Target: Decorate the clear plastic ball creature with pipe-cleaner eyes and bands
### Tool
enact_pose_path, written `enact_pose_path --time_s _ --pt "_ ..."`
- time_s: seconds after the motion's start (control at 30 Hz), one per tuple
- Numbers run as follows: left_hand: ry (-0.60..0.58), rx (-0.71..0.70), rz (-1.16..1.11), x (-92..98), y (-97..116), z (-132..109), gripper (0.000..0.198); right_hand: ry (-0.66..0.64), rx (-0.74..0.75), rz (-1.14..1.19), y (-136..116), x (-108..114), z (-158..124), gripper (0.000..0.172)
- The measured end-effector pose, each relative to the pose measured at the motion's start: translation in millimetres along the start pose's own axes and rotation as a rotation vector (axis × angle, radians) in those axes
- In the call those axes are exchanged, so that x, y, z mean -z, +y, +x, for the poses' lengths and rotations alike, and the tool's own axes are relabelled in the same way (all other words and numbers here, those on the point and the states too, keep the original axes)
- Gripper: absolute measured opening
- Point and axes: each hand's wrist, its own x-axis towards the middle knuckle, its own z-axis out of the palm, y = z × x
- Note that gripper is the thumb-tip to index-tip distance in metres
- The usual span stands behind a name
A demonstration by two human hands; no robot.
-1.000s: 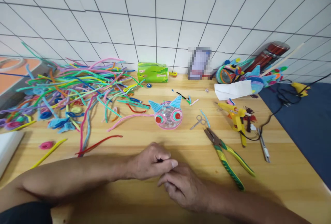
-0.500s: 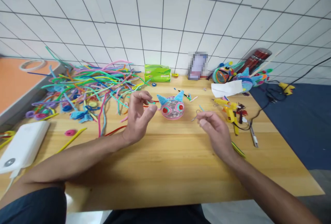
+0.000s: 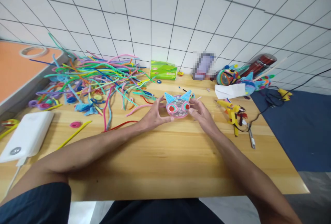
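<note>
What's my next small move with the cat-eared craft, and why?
I'd likely bring the left hand and right hand gently together on the cat-eared craft: they cup its opposite sides, thumbs toward the front, but whether the grip is firm can't be told from this view.

Sky-blue ears (image 3: 169, 98), ribbed in lines, crown my clear, pink-rimmed figure (image 3: 179, 113), its eyes (image 3: 172, 109) red at the centre and ringed in mint and pink. My pipe cleaners (image 3: 103, 67) run pink, green, blue, yellow, purple and orange; the soft pack (image 3: 163, 71) is lime green, the glue gun (image 3: 232, 112) yellow, the flask (image 3: 263, 63) deep red. Dark lines grid the white wall (image 3: 165, 34); my table (image 3: 165, 162) is pale grained wood, my sleeve (image 3: 46, 201) dark navy.
</note>
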Motion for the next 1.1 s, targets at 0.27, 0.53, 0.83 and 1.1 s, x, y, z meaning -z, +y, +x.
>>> enact_pose_path --time_s 0.27,0.53,0.83,1.1 --pt "-0.058 -0.203 0.109 9.5 26.7 45.3 0.067 -0.021 0.067 0.011 -18.8 2.0 18.3 0.076" --pt "-0.130 -0.202 -0.094 22.4 24.1 101.2 0.091 -0.025 0.083 0.006 -32.7 -4.9 68.1 0.073" --pt "0.071 -0.106 -0.186 17.3 4.5 93.4 0.083 0.084 0.083 -0.468 -1.3 62.6 14.1 0.043" --pt "0.137 -0.073 -0.180 22.3 16.3 95.3 0.079 0.002 0.156 -0.619 -11.2 0.7 23.2 0.039"
